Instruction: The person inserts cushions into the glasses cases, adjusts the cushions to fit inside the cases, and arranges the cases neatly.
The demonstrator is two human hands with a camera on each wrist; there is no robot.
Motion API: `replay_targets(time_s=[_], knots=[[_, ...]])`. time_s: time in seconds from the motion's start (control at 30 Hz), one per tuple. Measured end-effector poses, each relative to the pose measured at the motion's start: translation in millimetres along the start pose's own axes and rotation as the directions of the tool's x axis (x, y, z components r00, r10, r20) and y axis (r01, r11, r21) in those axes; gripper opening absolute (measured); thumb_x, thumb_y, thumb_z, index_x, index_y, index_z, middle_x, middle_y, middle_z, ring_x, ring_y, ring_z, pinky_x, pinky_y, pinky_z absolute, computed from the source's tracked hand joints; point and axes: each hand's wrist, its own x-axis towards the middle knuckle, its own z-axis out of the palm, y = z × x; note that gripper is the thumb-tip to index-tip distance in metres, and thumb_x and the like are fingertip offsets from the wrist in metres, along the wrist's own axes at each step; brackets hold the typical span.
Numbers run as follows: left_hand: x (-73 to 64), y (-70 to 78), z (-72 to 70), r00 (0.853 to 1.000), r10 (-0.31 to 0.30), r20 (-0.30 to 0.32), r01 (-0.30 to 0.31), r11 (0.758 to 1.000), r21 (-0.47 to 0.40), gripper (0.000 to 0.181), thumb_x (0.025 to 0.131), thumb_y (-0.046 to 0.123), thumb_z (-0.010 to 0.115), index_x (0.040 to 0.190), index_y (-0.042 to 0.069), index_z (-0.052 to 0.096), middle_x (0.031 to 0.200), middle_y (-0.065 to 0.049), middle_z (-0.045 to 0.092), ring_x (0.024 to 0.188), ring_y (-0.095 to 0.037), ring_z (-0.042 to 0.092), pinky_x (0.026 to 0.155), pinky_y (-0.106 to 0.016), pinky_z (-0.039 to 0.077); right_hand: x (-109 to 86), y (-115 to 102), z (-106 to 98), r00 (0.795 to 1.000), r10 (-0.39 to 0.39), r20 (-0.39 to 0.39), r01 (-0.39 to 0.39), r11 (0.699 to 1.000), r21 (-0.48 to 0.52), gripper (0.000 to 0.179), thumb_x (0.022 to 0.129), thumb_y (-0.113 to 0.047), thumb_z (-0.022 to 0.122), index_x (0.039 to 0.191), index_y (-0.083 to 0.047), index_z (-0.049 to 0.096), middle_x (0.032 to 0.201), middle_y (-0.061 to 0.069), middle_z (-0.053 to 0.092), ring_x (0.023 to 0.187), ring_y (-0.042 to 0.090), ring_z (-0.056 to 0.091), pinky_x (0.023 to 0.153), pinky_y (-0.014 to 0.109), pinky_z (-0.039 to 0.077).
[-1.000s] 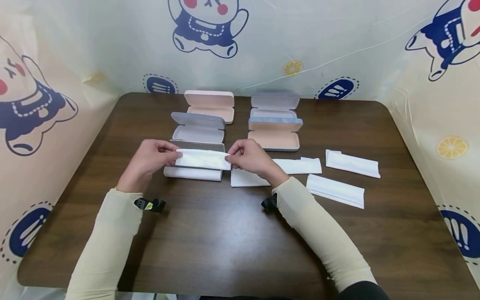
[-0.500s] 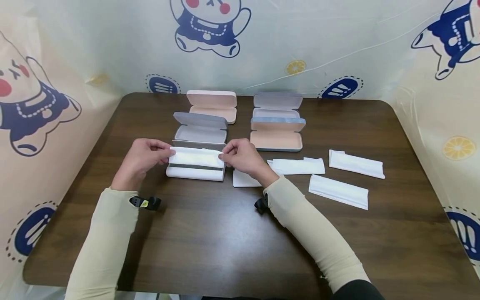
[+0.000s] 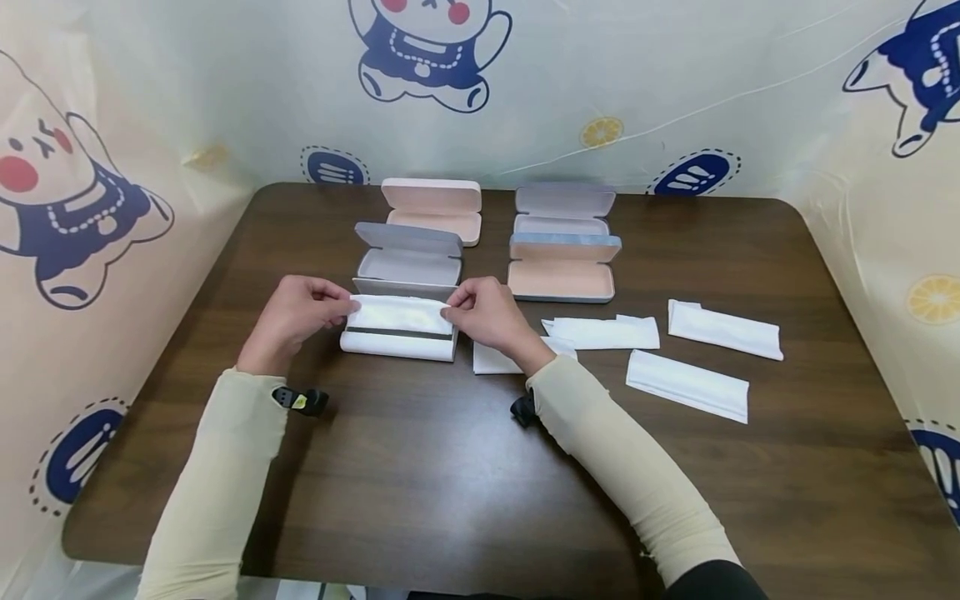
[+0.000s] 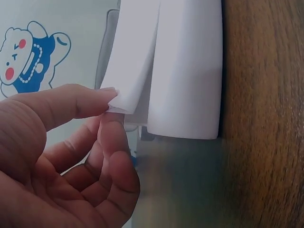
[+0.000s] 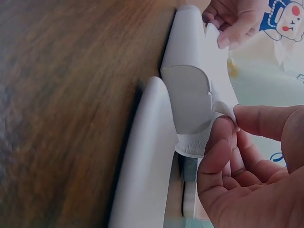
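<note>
A folded white cloth (image 3: 400, 314) is stretched between my hands over an open white glasses case (image 3: 396, 344). My left hand (image 3: 298, 312) pinches its left end between thumb and fingertips, and my right hand (image 3: 486, 312) pinches the right end. In the left wrist view, the cloth (image 4: 130, 52) stands behind the case's rounded white front (image 4: 185, 76), with a narrow gap between them. Seen from the right wrist, the cloth's near end (image 5: 223, 108) curls by my thumb, beside the case's end wall (image 5: 190, 99). The case's inside is mostly hidden.
Behind stand several open glasses cases: grey (image 3: 408, 265), pink (image 3: 435, 221), lilac (image 3: 566, 223) and blue with a peach lining (image 3: 561, 279). On the right lie more folded white cloths (image 3: 686, 385), with another white folded piece (image 3: 495, 360) partly under my right forearm.
The cloth has shifted left, so it lines up with the open case beneath. Both hands moved with it and still hold its ends. The head view has swung slightly left.
</note>
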Motion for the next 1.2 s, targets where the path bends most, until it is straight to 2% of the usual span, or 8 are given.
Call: replay_targets(time_s=[0.17,0.47,0.8,1.07,1.2], knots=[[0.6,0.0,-0.1,1.000,-0.009,0.019,0.008,0.999,0.044,0.035,0.091,0.025,0.077,0.113,-0.001,0.072,0.111,-0.018,0.061,0.094,-0.034,0.054,0.083,-0.044,0.050,0.3,-0.2,2.9,1.000,-0.002,0.007,0.002,0.999,-0.042,0.010,0.091,-0.018,0.074,0.085,-0.011,0.071,0.072,0.001,0.066,0.061,0.013,0.055,0.057,0.028,0.045],[1.4,-1.1,5.0,0.999,0.037,0.030,-0.040,0.989,0.139,0.027,0.092,0.021,0.077,0.110,0.000,0.075,0.110,-0.019,0.065,0.092,-0.032,0.052,0.075,-0.038,0.048,-0.3,2.0,4.8,1.000,0.011,0.003,-0.010,0.995,-0.102,0.011,0.091,-0.018,0.074,0.082,-0.011,0.072,0.067,0.000,0.065,0.058,0.012,0.054,0.055,0.028,0.044],[5.6,1.5,8.4,0.997,0.064,0.047,-0.073,0.975,0.210,0.025,0.092,0.020,0.075,0.109,0.001,0.076,0.112,-0.021,0.066,0.096,-0.034,0.052,0.079,-0.042,0.050,2.4,5.6,9.0,1.000,0.015,-0.004,-0.016,0.978,-0.206,0.011,0.089,-0.020,0.074,0.080,-0.014,0.075,0.078,-0.006,0.069,0.073,0.015,0.062,0.069,0.031,0.050],[9.2,4.9,10.5,0.998,0.041,0.052,-0.053,0.966,0.254,0.022,0.091,0.016,0.076,0.106,0.000,0.076,0.113,-0.022,0.063,0.095,-0.035,0.052,0.080,-0.043,0.052,4.4,5.6,11.2,1.000,0.006,0.004,-0.005,0.974,-0.225,0.011,0.089,-0.017,0.071,0.080,-0.014,0.077,0.080,-0.006,0.070,0.071,0.014,0.062,0.067,0.029,0.051],[11.0,3.6,11.7,0.997,0.062,0.055,-0.075,0.960,0.272,0.019,0.090,0.014,0.075,0.102,-0.001,0.076,0.110,-0.022,0.065,0.093,-0.035,0.052,0.076,-0.042,0.052,5.1,4.3,11.5,1.000,0.006,0.005,-0.005,0.971,-0.238,0.012,0.089,-0.016,0.071,0.078,-0.014,0.077,0.079,-0.006,0.070,0.071,0.015,0.062,0.068,0.029,0.050]])
